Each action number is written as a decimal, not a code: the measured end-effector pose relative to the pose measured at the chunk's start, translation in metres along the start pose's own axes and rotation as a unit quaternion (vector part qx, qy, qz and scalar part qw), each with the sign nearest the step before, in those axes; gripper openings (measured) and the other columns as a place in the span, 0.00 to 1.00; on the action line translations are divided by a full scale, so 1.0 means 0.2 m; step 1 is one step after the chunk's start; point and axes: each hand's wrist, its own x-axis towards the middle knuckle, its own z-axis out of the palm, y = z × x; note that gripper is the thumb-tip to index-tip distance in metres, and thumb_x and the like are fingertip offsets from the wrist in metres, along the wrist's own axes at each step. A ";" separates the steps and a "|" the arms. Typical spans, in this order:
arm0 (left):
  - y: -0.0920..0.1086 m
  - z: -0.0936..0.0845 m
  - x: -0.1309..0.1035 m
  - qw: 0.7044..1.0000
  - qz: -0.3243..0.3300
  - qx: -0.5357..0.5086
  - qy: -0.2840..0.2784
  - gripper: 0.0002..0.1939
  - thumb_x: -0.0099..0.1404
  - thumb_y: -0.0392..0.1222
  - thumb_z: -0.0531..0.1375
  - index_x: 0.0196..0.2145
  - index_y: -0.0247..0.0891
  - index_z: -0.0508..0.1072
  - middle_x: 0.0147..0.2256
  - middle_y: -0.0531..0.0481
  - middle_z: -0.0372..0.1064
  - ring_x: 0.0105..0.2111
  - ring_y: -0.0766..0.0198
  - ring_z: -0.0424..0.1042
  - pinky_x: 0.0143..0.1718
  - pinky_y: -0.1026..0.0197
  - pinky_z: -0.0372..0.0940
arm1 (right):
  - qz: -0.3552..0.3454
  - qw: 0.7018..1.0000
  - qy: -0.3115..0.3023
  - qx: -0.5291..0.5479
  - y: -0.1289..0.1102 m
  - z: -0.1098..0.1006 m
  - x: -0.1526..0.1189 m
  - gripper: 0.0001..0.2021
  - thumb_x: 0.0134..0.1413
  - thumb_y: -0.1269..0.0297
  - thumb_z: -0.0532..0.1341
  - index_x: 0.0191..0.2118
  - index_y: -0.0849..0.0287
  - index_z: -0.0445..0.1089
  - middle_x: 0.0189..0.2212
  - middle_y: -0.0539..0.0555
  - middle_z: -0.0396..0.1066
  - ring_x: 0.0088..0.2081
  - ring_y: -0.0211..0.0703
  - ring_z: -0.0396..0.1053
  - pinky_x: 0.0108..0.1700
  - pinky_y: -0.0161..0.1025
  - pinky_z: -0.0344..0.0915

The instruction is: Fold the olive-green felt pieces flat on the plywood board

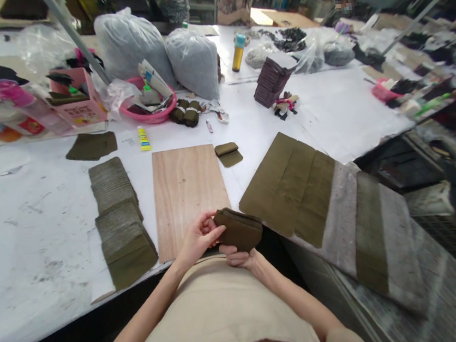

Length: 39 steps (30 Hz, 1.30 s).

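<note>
A folded olive-brown fabric piece [238, 230] is held up at the table's front edge, in front of my body. My left hand [203, 234] pinches its left end between thumb and fingers. Under its lower edge, my right hand [237, 255] grips it with curled fingers. Just beyond is a wooden board [187, 192] lying flat. Overlapping stacks of olive pieces [122, 221] lie left of the board. A small folded olive piece [228, 154] rests at the board's upper right corner. Larger olive sheets [291, 186] spread to the right.
A yellow tube [143, 139], a pink basket [150, 117] and two stuffed white bags [131, 47] stand behind the board. Farther right are a dark stack [271, 81] and a yellow bottle with blue cap [238, 53]. People are at the far side.
</note>
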 end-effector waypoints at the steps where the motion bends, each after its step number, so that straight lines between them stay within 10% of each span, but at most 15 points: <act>1: 0.00 -0.01 -0.01 1.000 -0.005 0.012 0.003 0.23 0.56 0.48 0.65 0.46 0.38 0.66 0.21 0.61 0.57 0.18 0.74 0.59 0.20 0.70 0.59 | 0.006 1.000 -0.009 0.002 0.00 -0.01 0.01 0.25 0.66 0.55 0.34 0.45 0.61 0.64 0.17 0.41 0.52 0.10 0.24 0.29 0.10 0.26 0.31; 7: 0.08 -0.14 0.01 0.971 0.086 0.221 0.020 0.29 0.48 0.46 0.70 0.49 0.40 0.71 0.36 0.51 0.67 0.37 0.63 0.67 0.41 0.60 0.66 | 0.054 0.993 -0.100 0.008 -0.03 0.03 0.02 0.28 0.66 0.59 0.28 0.48 0.65 0.61 0.18 0.44 0.56 0.07 0.26 0.36 0.08 0.28 0.34; 14: 0.04 -0.24 0.03 0.976 -0.083 -0.007 -0.203 0.29 0.50 0.44 0.68 0.49 0.33 0.70 0.33 0.46 0.71 0.28 0.63 0.68 0.23 0.64 0.66 | 0.114 0.987 -0.096 -0.065 -0.06 0.13 0.03 0.19 0.65 0.63 0.41 0.52 0.68 0.59 0.19 0.45 0.60 0.09 0.26 0.39 0.10 0.27 0.37; 39: -0.02 -0.23 0.03 0.983 -0.085 -0.054 -0.156 0.25 0.52 0.45 0.68 0.46 0.31 0.74 0.31 0.47 0.73 0.25 0.68 0.66 0.22 0.68 0.64 | 0.113 0.987 -0.038 -0.104 -0.06 0.06 0.05 0.30 0.62 0.46 0.43 0.55 0.69 0.59 0.19 0.44 0.58 0.13 0.26 0.37 0.14 0.28 0.41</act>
